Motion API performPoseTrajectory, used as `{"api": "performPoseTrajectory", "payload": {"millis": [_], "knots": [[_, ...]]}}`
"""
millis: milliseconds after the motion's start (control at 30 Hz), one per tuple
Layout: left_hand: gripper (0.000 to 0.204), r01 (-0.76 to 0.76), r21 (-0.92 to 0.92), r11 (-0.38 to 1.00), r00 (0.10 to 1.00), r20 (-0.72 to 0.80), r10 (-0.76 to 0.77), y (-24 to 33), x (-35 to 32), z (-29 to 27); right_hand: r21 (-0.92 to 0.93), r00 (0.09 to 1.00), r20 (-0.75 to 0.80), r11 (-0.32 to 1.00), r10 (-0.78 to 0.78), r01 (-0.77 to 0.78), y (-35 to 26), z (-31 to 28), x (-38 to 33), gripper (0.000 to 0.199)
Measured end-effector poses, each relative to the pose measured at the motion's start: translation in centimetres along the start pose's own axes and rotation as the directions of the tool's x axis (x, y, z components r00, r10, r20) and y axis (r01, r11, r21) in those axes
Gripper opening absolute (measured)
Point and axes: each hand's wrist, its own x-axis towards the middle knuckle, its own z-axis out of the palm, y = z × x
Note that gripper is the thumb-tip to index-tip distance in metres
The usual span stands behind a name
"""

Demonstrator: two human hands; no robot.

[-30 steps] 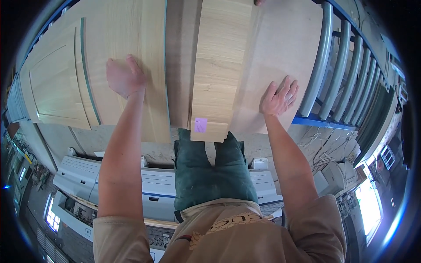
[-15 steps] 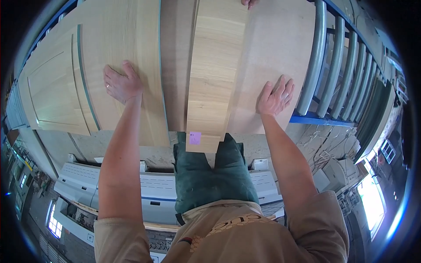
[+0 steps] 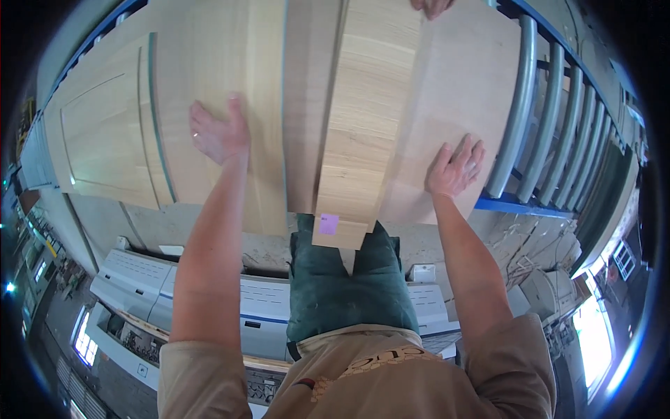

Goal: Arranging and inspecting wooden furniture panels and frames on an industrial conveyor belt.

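My left hand lies on a light wood panel on the left, its thumb apart from the fingers; it is slightly blurred. My right hand rests with fingers spread on a smooth brownish sheet on the right. Between my hands runs a narrow wood-grain board, with a small pink-purple label at its near end. That end juts past the sheet's near edge, over my legs. Neither hand holds anything. Another person's hand touches the narrow board's far end, partly cut off.
A framed wood door panel lies at the far left. Grey rollers on a blue frame stand to the right. Below the boards, a white machine stretches behind me, and another pale machine stands at the lower right.
The whole view has shifted, so the boards appear farther right. More of the other person's hand shows at the top. My hands stay on the same surfaces.
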Motion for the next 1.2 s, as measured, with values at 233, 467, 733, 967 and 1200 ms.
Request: {"api": "performPoseTrajectory", "payload": {"millis": [233, 467, 733, 967, 1200], "knots": [[0.109, 0.023, -0.016, 1.0, 1.0, 0.01, -0.023, 0.1, 0.3, -0.2, -0.026, 1.0, -0.014, 1.0, -0.01, 0.009, -0.3, 0.0, -0.1, 0.071], [0.102, 0.017, -0.081, 0.997, 0.999, 0.031, -0.015, 0.6, -0.2, -0.3, -0.022, 0.999, -0.048, 1.0, -0.024, 0.023, 0.4, 0.0, 0.4, 0.069], [0.08, 0.11, -0.325, 0.939, 0.986, 0.153, -0.062, -0.6, -0.1, -0.8, -0.026, 0.999, -0.039, 1.0, -0.019, 0.018, 0.0, 0.0, 0.2, 0.07], [0.06, 0.321, -0.895, 0.311, 0.947, 0.313, -0.076, -3.9, 1.1, 0.3, 0.067, 0.999, -0.036, 0.998, 0.018, -0.016, 2.1, -0.8, 2.8, 0.066], [0.061, 0.339, -0.783, 0.521, 0.874, 0.467, 0.133, -13.7, -1.4, -3.5, 0.711, 0.993, 0.053, 0.702, -0.109, 0.039, -17.6, -7.9, -7.0, 0.055]]}}
